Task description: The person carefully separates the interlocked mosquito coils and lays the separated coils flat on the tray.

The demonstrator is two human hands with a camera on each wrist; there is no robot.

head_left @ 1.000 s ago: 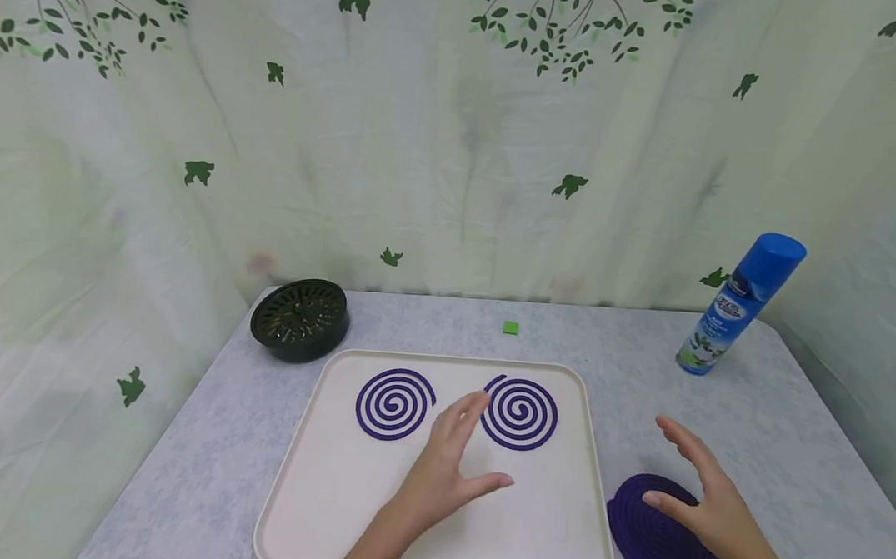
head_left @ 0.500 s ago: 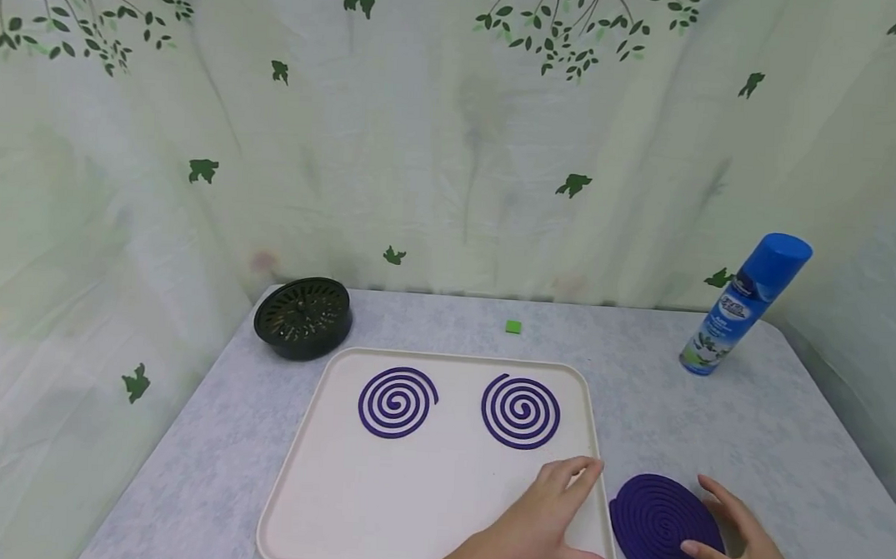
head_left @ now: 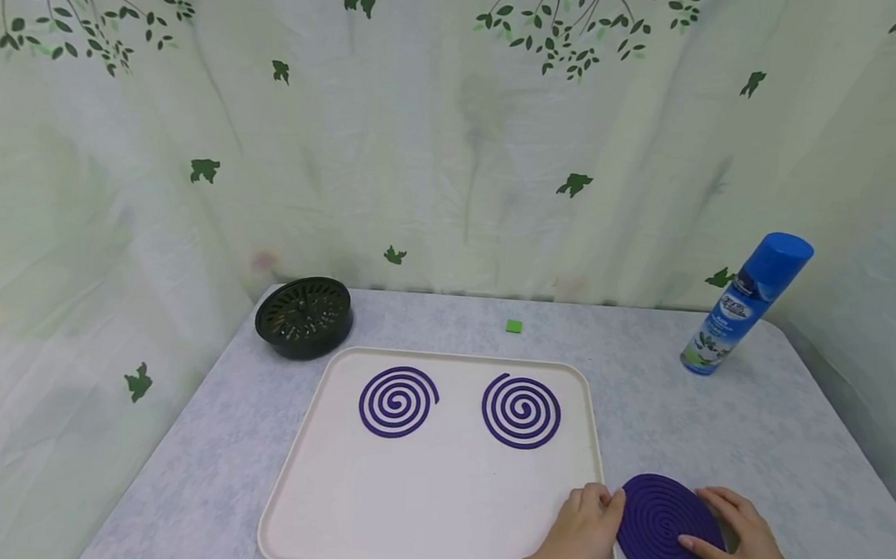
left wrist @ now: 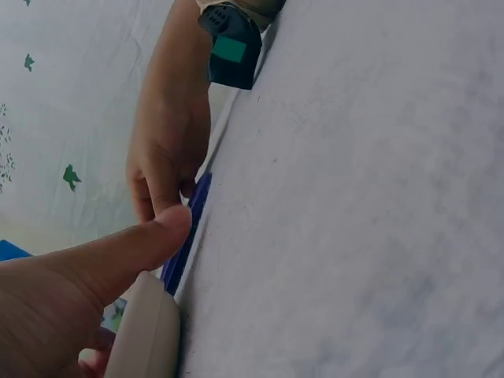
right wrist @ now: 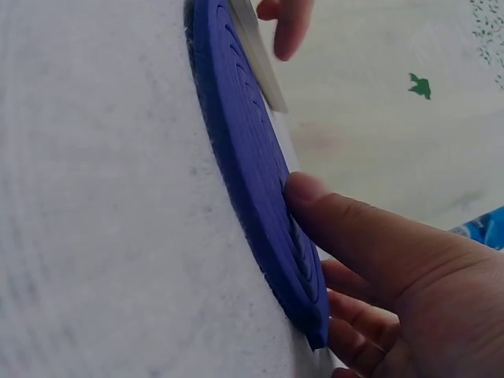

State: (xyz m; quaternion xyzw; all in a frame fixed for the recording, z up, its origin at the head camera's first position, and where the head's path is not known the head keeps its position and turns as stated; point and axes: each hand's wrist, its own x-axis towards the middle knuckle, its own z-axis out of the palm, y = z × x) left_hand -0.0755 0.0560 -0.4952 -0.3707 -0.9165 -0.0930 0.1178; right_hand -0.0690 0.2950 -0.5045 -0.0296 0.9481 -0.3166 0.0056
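A flat purple coil disc (head_left: 666, 527) lies right of the white tray (head_left: 423, 512). My right hand (head_left: 752, 547) holds its right side, the thumb on the top face and the fingers at the outer edge; in the right wrist view the thumb (right wrist: 307, 193) rests on the disc (right wrist: 244, 150). At the tray's right rim is my left hand (head_left: 580, 531), its bent fingers beside the disc's left edge. In the left wrist view the left thumb (left wrist: 134, 248) extends over the tray's rim (left wrist: 146, 331); contact with the disc cannot be told.
Two thin purple spirals, one on the left (head_left: 397, 402) and one on the right (head_left: 521, 413), lie in the tray's far half. A round black slotted container (head_left: 304, 317) is at the back left, a small green square (head_left: 513, 326) behind the tray, and a blue spray can (head_left: 743, 305) at the back right.
My left hand has moved right and nearer, from over the tray's middle to its right rim. My right hand has come down to the disc and taken hold of its right side.
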